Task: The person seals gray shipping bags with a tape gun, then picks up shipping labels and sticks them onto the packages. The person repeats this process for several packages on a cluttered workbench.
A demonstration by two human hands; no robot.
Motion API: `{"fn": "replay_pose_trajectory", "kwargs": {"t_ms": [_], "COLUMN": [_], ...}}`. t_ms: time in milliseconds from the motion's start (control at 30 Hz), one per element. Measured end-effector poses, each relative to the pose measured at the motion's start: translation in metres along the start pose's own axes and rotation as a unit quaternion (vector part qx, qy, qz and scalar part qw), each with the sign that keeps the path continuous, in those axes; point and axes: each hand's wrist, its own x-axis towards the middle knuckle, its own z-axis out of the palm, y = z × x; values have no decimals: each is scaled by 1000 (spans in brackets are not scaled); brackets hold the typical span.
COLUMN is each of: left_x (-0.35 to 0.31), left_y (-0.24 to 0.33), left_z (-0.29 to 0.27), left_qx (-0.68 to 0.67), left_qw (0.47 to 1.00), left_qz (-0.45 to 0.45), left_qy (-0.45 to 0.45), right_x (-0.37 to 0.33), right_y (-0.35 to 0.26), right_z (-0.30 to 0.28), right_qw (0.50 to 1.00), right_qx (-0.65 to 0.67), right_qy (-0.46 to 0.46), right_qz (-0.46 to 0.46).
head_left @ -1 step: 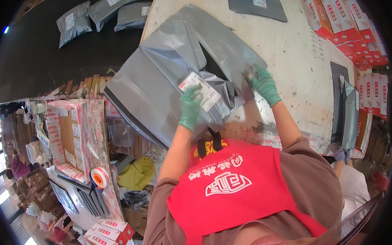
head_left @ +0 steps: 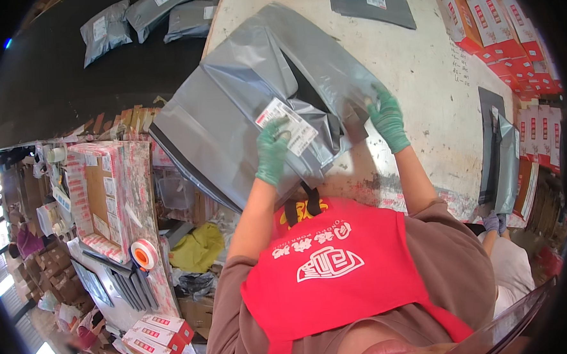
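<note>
A large grey plastic mailing bag (head_left: 229, 116) lies creased across the worktable in front of me, with its dark inside showing through a gap in its folds. A white printed label (head_left: 299, 132) is on its near part. My left hand (head_left: 272, 153), in a green glove, grips the bag at the label, thumb and fingers curled in and covering the label's left part. On the right, my green-gloved right hand (head_left: 388, 121) pinches the bag's edge. What the bag contains, if anything, is hidden.
Several filled grey parcels (head_left: 106, 32) lie on the black surface at the far left. Another labelled grey bag (head_left: 377, 5) is at the table's far edge. Red-and-white boxes (head_left: 493, 25) are stacked on the right. Nearby are a tape roll (head_left: 144, 255) and a co-worker's gloved hand (head_left: 491, 222).
My right hand has shifted slightly right and up along the bag's edge. The bag and my left hand have moved a little to the left.
</note>
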Motion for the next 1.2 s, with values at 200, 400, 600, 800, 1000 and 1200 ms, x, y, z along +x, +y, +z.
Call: {"fn": "replay_pose_trajectory", "kwargs": {"t_ms": [200, 400, 600, 800, 1000, 1200], "left_x": [13, 6, -5, -3, 8, -1], "left_y": [-5, -19, -32, -14, -14, 5], "left_z": [-11, -27, -5, 10, -11, -26], "left_qx": [-283, -361, -58, 265, 189, 27], "left_qw": [956, 927, 997, 964, 981, 997], "left_qz": [-57, -47, 14, -22, -3, 3], "left_qy": [58, 85, 51, 18, -42, -76], "right_x": [-25, -12, -34, -40, -30, -37], "right_y": [-132, -85, -43, -9, -49, -108], "right_z": [0, 39, 15, 27, 4, 62], "right_qw": [975, 981, 980, 991, 987, 934], "right_qx": [40, -4, 180, 79, -24, 272], "right_qy": [17, -190, -59, -65, 116, -230], "right_qz": [-218, -29, 62, 91, -105, -5]}}
